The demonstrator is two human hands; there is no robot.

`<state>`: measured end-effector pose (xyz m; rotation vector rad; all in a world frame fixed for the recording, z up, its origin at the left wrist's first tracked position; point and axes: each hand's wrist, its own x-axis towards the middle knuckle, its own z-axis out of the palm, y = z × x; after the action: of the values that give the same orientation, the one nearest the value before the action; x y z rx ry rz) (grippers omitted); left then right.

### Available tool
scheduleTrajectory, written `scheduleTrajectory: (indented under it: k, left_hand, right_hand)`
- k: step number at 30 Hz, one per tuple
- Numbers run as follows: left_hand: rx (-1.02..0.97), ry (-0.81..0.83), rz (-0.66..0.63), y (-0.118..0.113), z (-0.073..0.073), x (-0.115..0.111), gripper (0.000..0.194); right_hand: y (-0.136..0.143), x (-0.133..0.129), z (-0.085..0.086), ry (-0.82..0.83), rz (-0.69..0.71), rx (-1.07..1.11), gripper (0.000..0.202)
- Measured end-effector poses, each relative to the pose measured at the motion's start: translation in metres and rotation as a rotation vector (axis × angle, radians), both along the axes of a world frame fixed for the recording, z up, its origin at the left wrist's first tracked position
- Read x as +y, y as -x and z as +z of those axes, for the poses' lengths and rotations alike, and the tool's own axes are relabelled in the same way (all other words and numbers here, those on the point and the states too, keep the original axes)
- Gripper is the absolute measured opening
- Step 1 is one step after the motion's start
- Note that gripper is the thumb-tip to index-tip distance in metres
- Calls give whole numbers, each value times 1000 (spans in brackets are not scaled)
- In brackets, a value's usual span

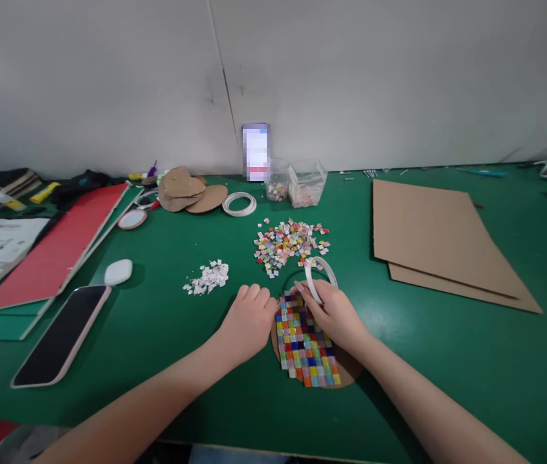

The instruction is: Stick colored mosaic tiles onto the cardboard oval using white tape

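Item under hand: a cardboard disc [350,368] lying flat on a green tabletop [205,406], directly in front of the seated person. Small square tiles [302,345] in mixed colours sit in close rows over most of it; brown card shows along its lower right edge.

The left hand [254,317] is at the disc's upper left edge, fingers curled and pressed together. I cannot tell from where I stand whether they pinch the card, as the thumb is hidden. The right hand [330,310] is over the disc's upper right, its fingers closed about a roll of white tape [310,283], which stands tilted; the fingertips are at the top tiles, and whether they pinch one cannot be made out.

Just beyond the disc lies a spread of loose tiles [288,243]; to its upper left, a small heap of white scraps [210,277]. Farther beyond the disc are a second tape roll [239,213], a clear cup [277,187], a clear box [307,187] and a propped-up phone [256,151] with its screen lit.

Well to the disc's right: stacked cardboard sheets [428,235]. Well to its left: a white case [118,272], a dark-screened phone [63,338] and a red board [65,248].
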<state>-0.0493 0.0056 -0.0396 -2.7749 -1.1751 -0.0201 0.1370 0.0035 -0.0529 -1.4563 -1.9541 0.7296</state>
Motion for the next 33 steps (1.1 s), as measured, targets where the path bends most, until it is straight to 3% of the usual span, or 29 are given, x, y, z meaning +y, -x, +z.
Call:
scheduleTrajectory:
  k: [4, 10, 33]
  left_hand:
    - [-11, -7, 37, 1, 1, 0, 17]
    - [-104, -61, 187, 12, 4, 6, 33]
    - [-91, -167, -8, 2, -5, 21, 30]
  right_hand:
    - [0, -1, 0, -1, -11, 8, 31]
    - [-1, -1, 3, 47, -23, 50, 32]
    - [-1, 0, -2, 20, 4, 15, 29]
